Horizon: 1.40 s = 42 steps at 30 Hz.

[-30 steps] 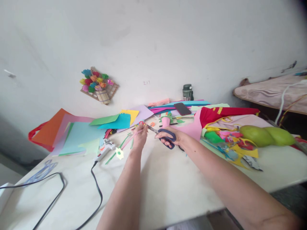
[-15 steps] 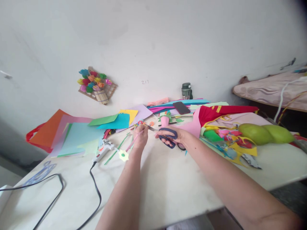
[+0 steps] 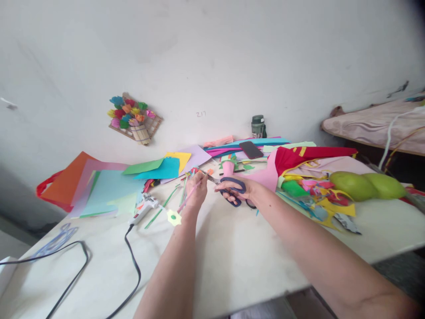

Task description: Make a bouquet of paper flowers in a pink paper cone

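Observation:
My left hand (image 3: 195, 191) is closed round a thin pink paper stick (image 3: 188, 198) that ends in a pale yellow paper flower (image 3: 173, 217) hanging toward me. My right hand (image 3: 241, 189) grips blue-handled scissors (image 3: 229, 189), fingers through the loops. The scissor blades point left and meet the stick's far tip beside my left fingers. Both hands hover just above the white table (image 3: 229, 257), a little past its middle.
A glue gun (image 3: 144, 207) with a black cord (image 3: 133, 261) lies left of my hands. Coloured paper sheets (image 3: 109, 186) spread at the back left, scraps (image 3: 318, 199) and a green cushion (image 3: 367, 186) at the right. A phone (image 3: 251, 149), a dark bottle (image 3: 258, 126) and a paper bouquet (image 3: 133, 117) stand near the wall.
My left hand has drifted slightly right with the stick, and the yellow flower swung right and toward me. The scissors stayed at the stick's tip.

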{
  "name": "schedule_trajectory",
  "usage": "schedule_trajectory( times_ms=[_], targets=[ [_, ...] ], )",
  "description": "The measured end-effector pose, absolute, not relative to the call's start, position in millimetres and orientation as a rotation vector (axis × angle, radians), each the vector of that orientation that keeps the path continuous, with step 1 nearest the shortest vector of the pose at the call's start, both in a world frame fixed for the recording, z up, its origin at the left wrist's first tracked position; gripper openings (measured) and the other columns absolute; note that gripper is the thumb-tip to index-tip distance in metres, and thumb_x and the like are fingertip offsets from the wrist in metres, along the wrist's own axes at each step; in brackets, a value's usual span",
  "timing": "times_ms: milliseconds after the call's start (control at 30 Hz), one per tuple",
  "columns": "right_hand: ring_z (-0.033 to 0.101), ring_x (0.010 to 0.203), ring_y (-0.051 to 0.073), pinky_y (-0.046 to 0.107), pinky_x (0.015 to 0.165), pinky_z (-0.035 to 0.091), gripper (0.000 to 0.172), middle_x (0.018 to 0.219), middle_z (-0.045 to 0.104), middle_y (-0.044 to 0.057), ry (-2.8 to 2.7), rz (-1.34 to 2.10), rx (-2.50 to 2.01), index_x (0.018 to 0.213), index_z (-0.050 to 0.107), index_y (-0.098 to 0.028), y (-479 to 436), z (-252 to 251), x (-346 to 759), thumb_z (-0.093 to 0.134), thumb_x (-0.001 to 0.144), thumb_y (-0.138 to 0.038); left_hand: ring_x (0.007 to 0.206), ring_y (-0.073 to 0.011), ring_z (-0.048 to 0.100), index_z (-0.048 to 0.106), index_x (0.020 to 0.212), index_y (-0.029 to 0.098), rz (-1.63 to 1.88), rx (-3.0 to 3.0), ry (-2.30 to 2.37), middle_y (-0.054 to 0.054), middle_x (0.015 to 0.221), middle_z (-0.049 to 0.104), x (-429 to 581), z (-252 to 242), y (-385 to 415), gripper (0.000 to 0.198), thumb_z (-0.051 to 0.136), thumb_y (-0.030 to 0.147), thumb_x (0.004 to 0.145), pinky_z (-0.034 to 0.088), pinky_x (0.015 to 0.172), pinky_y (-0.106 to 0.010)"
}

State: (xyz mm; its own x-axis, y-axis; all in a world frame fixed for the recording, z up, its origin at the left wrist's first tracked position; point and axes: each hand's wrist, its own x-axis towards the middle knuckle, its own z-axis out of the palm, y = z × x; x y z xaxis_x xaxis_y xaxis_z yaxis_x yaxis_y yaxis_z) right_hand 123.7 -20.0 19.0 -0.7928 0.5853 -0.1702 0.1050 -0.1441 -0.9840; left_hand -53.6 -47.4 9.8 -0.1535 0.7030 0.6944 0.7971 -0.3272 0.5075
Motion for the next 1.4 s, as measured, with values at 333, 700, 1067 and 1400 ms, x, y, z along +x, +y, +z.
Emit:
schedule_trajectory(
  times_ms=[333, 700, 1067, 1400],
  targets=[
    [0.039, 0.033, 0.005, 0.015, 0.032, 0.032, 0.014, 0.047, 0.048, -0.006, -1.700, 2.028, -0.847, 0.083, 0.054, -0.014, -25.4, 24.8, 119.6, 0.060, 0.078, -0.026, 0.056, -0.0139, 0.046, 0.046, 0.060, 0.022, -1.511, -1.978, -1.751, 0.001, 0.058, 0.049, -58.7, 11.9, -46.9, 0.024, 0.050, 0.028, 0.083, 0.032, 0.059, -0.026],
    [0.040, 0.031, 0.007, 0.017, 0.027, 0.034, 0.016, 0.047, 0.049, -0.006, -1.746, 1.945, -0.945, 0.082, 0.055, -0.015, -27.7, 28.3, 114.0, 0.062, 0.077, -0.028, 0.057, -0.0138, 0.046, 0.044, 0.058, 0.022, -1.523, -1.917, -1.792, 0.001, 0.056, 0.048, -66.9, 9.2, -42.2, 0.025, 0.052, 0.030, 0.080, 0.032, 0.059, -0.027],
    [0.044, 0.036, 0.007, 0.018, 0.031, 0.037, 0.034, 0.050, 0.050, -0.004, -1.744, 2.035, -0.825, 0.088, 0.056, -0.013, -23.3, 21.6, 121.3, 0.054, 0.084, -0.047, 0.059, -0.0143, 0.049, 0.047, 0.061, 0.022, -1.450, -2.040, -1.690, 0.000, 0.060, 0.051, -64.8, 8.8, -44.5, 0.022, 0.050, 0.028, 0.082, 0.034, 0.060, -0.026],
    [0.042, 0.032, 0.008, 0.020, 0.029, 0.036, 0.011, 0.048, 0.050, -0.005, -1.769, 2.003, -0.889, 0.073, 0.050, -0.016, -25.4, 25.8, 114.1, 0.059, 0.077, -0.022, 0.058, -0.0134, 0.048, 0.047, 0.061, 0.021, -1.498, -2.031, -1.678, 0.001, 0.059, 0.049, -69.8, 8.2, -43.5, 0.023, 0.050, 0.030, 0.082, 0.035, 0.061, -0.025]
  ],
)
